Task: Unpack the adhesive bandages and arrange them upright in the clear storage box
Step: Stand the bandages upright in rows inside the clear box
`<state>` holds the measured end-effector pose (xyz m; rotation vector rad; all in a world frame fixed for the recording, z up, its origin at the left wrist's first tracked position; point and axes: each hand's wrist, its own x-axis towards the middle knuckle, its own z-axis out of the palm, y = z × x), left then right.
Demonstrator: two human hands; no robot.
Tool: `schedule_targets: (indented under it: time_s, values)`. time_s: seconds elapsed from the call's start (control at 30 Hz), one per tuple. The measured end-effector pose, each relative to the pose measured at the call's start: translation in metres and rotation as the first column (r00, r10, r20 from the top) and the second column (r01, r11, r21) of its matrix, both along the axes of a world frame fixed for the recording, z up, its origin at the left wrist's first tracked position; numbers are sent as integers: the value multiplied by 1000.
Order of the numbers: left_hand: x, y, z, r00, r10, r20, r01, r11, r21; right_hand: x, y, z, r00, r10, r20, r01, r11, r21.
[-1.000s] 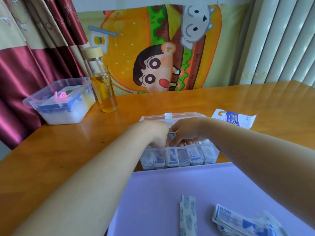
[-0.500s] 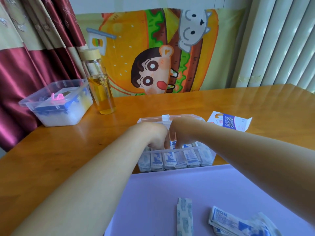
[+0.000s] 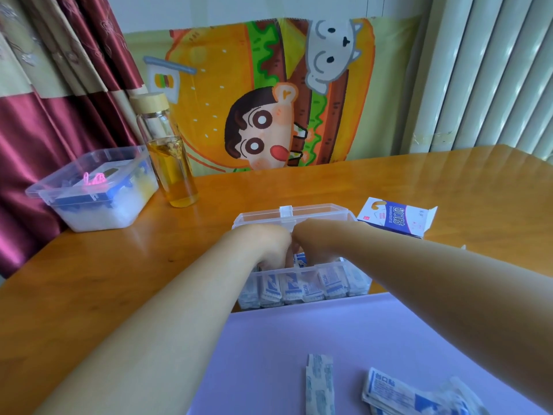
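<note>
Wooden table [image 3: 449,190], lilac mat [image 3: 299,339] nearest me: loose bandages [image 3: 413,396] lie flat, not yet packed. Beyond, the clear box [image 3: 314,209] holds a front row of upright bandages [image 3: 308,287]. Left hand [image 3: 263,247] and right hand [image 3: 320,241] curl inside beside another bandage [image 3: 300,259]; grip hidden, I cannot tell. My judgement: seat it upright, then fetch the next. Opened carton [image 3: 395,217] behind.

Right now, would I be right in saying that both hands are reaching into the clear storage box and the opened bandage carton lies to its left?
Not quite: the head view shows the opened bandage carton to the right of the clear storage box, not left. The left hand and right hand do reach into it.
</note>
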<state>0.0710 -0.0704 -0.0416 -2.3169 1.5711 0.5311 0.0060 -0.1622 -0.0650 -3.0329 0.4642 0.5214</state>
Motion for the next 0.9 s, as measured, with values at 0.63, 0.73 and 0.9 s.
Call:
schedule_targets:
  time_s: [0.63,0.73,0.9]
  values:
    - [10,12,0,997,52,59,-49,997,-57,5,15,15,995,72,69,-74,997,24]
    - [11,12,-2,991,43,123,-38,998,-42,7,16,11,995,71,69,-76,995,64]
    - [15,9,-7,987,49,153,-47,999,-13,8,17,8,995,80,63,-85,993,86]
